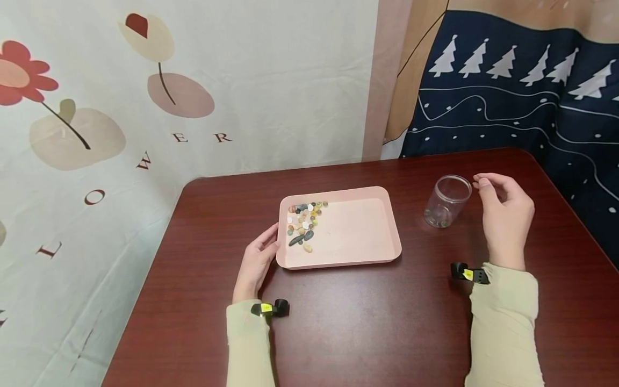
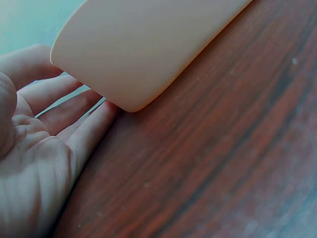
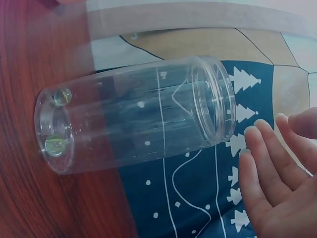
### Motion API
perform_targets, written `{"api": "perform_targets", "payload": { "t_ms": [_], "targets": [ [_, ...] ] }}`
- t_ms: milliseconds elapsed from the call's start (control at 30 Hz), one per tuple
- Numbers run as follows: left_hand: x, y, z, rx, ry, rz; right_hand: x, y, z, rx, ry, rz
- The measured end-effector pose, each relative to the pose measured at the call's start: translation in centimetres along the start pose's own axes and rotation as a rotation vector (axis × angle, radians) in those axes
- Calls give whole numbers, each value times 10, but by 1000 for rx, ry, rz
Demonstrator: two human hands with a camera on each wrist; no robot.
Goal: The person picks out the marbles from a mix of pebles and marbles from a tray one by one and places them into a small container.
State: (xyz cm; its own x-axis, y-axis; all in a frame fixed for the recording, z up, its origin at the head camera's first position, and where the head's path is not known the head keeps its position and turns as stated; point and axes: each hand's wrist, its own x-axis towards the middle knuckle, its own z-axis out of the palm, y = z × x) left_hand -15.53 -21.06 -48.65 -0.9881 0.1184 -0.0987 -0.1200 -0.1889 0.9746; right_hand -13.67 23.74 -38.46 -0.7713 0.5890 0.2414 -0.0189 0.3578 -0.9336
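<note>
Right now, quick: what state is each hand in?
Left hand: open, touching the left side of the pink tray.
Right hand: open, no held thing visible, beside the rim of the clear jar.

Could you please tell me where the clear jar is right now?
In the head view, the clear jar stands upright on the table, to the right of the pink tray and just left of the right hand.
</note>
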Motion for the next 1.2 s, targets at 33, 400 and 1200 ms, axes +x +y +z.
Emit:
{"api": "perform_targets", "payload": {
  "t_ms": [33, 400, 1200],
  "targets": [
    [0, 0, 0, 0, 3, -2, 0, -1, 0, 1, 0, -7],
    [0, 0, 0, 1, 15, -6, -4, -5, 5, -10, -72, -10],
    [1, -1, 0, -2, 12, -4, -20, -19, 28, -29, -229, -135]
  ]
}}
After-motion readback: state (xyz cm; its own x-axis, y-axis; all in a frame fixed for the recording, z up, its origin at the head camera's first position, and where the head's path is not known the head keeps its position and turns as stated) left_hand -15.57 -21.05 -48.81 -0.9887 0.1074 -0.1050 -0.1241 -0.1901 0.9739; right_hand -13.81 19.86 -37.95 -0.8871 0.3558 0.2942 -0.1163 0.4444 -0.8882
